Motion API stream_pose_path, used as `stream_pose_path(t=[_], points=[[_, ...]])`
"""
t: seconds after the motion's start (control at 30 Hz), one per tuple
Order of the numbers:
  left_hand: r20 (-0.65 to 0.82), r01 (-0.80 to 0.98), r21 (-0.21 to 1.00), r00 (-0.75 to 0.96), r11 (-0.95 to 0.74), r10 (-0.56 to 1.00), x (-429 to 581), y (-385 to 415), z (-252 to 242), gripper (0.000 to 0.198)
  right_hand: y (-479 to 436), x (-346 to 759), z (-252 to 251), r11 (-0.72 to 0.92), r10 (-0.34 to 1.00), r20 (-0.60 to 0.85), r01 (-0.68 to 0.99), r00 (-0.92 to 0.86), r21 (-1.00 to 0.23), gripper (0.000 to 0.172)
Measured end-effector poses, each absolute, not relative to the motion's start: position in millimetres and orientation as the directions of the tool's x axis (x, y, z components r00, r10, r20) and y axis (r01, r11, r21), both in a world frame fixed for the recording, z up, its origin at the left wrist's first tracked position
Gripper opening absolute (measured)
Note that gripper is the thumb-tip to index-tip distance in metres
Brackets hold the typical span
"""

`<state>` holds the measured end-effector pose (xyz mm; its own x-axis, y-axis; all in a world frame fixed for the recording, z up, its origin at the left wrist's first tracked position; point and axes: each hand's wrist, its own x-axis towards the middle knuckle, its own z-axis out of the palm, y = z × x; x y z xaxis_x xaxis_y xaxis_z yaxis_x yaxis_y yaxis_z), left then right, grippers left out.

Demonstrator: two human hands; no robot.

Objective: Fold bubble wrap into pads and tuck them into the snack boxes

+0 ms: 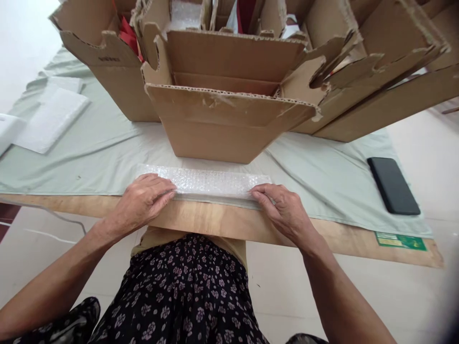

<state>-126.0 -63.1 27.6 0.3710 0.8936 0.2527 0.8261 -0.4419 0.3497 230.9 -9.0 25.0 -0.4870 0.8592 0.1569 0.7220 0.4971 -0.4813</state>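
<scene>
A flat strip of clear bubble wrap (215,182) lies along the front edge of the cloth-covered table. My left hand (145,196) pinches its near left part between thumb and fingers. At the near right corner, my right hand (281,208) grips the wrap the same way. Just beyond the strip stands an open cardboard box (222,126), apart from both hands. Whether anything lies inside the wrap cannot be made out.
More open cardboard boxes (118,91) stand in a row at the back, some holding red and white items. White foam-like sheets (53,119) lie at left. A black phone (393,185) rests at right, near a green label (400,241) on the wooden table edge (215,220).
</scene>
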Motion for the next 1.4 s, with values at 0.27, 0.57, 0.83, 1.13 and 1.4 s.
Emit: stream_pose_path(t=[0.27, 0.57, 0.83, 1.13, 1.4], points=[[0.233, 0.872, 0.261, 0.358, -0.413, 0.904, -127.3, -50.6, 27.2, 0.033, 3.7, 224.2, 24.2, 0.414, 0.899, 0.108, 0.740, -0.425, -0.530, 0.024], [0.229, 0.746, 0.375, 0.500, -0.550, 0.835, -133.1, -70.5, 37.4, 0.018, -27.4, 247.2, 33.4, 0.618, 0.764, 0.228, 0.581, -0.604, -0.530, 0.017], [0.258, 0.765, 0.222, 0.553, -0.605, 0.793, -96.8, -57.0, 24.9, 0.022, -13.7, 184.8, 24.2, 0.782, 0.621, 0.334, 0.534, -0.709, -0.322, 0.020], [0.318, 0.776, 0.313, 0.458, -0.548, 0.830, -127.2, -56.2, 7.4, 0.027, -0.7, 267.7, 6.4, 0.629, 0.754, 0.381, 0.756, -0.535, -0.184, 0.024], [0.284, 0.882, 0.111, 0.414, -0.458, 0.865, -125.7, -25.0, 11.3, 0.026, 18.0, 248.2, 3.0, 0.590, 0.777, 0.344, 0.801, -0.528, -0.103, 0.017]])
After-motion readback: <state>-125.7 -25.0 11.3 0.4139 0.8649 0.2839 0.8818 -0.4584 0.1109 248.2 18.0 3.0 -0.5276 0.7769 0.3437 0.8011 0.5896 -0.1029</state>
